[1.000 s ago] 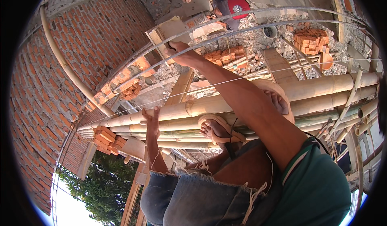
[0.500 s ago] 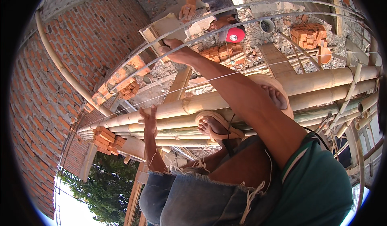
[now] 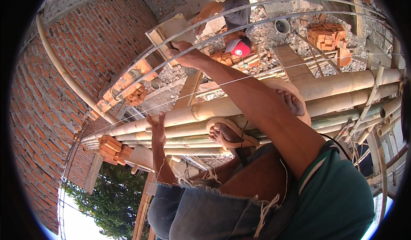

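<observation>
Head view: right hand at wooden board.
Right fingers curl at the board's lower end; clamping cannot be confirmed. Left hand, fingers apart, is at the bamboo pole. Beyond the steel bars, a co-worker's hand is near the board.

A red brick wall rises at the left edge of the rubble-strewn floor; bright sky shows beside a tree.

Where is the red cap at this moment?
In the head view, the red cap is in the upper part, right of centre, on the co-worker, to the right of the person's right hand and beside stacked bricks.
</observation>
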Available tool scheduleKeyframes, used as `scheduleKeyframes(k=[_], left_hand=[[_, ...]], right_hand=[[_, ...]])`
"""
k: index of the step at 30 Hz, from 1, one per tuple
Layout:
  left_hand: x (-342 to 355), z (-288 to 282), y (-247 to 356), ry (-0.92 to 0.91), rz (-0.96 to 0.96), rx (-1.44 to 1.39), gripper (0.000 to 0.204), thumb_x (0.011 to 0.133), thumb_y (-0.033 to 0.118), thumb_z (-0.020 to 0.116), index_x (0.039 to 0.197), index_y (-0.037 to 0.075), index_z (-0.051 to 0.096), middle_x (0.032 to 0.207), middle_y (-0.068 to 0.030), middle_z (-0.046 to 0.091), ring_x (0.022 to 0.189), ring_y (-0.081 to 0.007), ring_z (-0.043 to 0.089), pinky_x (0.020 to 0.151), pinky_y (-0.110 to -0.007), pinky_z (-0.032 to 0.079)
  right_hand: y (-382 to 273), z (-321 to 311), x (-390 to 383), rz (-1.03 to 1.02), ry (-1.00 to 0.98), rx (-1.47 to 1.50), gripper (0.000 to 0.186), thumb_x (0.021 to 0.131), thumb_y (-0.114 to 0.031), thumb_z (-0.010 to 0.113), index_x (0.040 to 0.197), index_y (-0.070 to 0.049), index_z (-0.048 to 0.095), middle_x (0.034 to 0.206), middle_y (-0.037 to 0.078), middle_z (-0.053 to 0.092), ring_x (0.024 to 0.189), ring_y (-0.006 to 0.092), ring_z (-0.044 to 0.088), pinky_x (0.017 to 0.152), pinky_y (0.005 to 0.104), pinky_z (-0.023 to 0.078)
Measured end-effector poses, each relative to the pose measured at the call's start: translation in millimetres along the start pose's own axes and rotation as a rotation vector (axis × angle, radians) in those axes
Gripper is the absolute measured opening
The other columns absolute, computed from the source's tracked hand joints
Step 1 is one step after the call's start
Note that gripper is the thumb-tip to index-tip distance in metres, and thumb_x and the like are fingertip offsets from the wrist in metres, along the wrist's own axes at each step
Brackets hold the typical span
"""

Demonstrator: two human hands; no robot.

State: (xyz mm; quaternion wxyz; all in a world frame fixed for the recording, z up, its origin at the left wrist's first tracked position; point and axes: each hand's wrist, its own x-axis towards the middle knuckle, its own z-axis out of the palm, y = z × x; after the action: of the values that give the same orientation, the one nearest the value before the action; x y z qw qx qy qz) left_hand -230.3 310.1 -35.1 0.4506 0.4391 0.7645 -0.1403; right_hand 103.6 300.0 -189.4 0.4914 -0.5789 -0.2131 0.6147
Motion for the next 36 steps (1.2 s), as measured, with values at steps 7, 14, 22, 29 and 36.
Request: scheduleKeyframes(k=[7,14,22,29,36], left_hand=[[0,0,3,-0.018,-0.003,-0.009,0.123,0.088,0.061,0.069,0.157,0.009,-0.019,0.164,-0.0245,0.002,0.153,-0.0312,0.009,0.123,-0.05,0.0],[6,-5,-7,0.026,-0.008,0.042,0.122,0.089,0.059,0.07,0.157,0.008,-0.019,0.163,-0.025,0.009,0.152,-0.03,0.015,0.123,-0.049,0.001],[13,-8,-16,-0.011,0.028,-0.029,0.123,0.084,0.063,0.072,0.159,0.009,-0.009,0.165,-0.0218,-0.003,0.152,-0.0349,0.005,0.122,-0.054,0.008],[10,-8,-12,0.001,0.011,0.007,0.124,0.084,0.065,0.071,0.159,0.01,-0.011,0.165,-0.022,-0.007,0.153,-0.0359,0.0,0.122,-0.055,0.007],[9,-8,-10,-0.021,0.004,0.035,0.126,0.083,0.067,0.071,0.159,0.011,-0.012,0.165,-0.0215,-0.011,0.153,-0.0361,-0.002,0.122,-0.056,0.006]], right_hand=[[2,0,0,-0.04,0.021,-0.026,0.038,0.101,-0.033,0.058,0.108,0.004,0.06,0.087,0.021,0.064,0.079,0.0258,0.057,0.077,0.0438,0.046],[3,1,1,-0.037,0.013,-0.007,0.039,0.102,-0.033,0.057,0.113,0.003,0.061,0.089,0.022,0.065,0.081,0.0269,0.059,0.078,0.0444,0.046],[5,3,2,-0.021,0.02,-0.031,0.042,0.102,-0.035,0.055,0.119,0.002,0.059,0.087,0.022,0.065,0.079,0.0272,0.061,0.075,0.0451,0.047],[8,4,2,-0.03,0.019,-0.031,0.042,0.101,-0.036,0.055,0.118,0.003,0.059,0.085,0.02,0.065,0.075,0.0252,0.061,0.072,0.0442,0.047],[10,6,3,-0.08,0.062,-0.016,0.039,0.101,-0.035,0.055,0.114,0.002,0.06,0.08,0.019,0.062,0.073,0.0255,0.057,0.071,0.0446,0.046]])
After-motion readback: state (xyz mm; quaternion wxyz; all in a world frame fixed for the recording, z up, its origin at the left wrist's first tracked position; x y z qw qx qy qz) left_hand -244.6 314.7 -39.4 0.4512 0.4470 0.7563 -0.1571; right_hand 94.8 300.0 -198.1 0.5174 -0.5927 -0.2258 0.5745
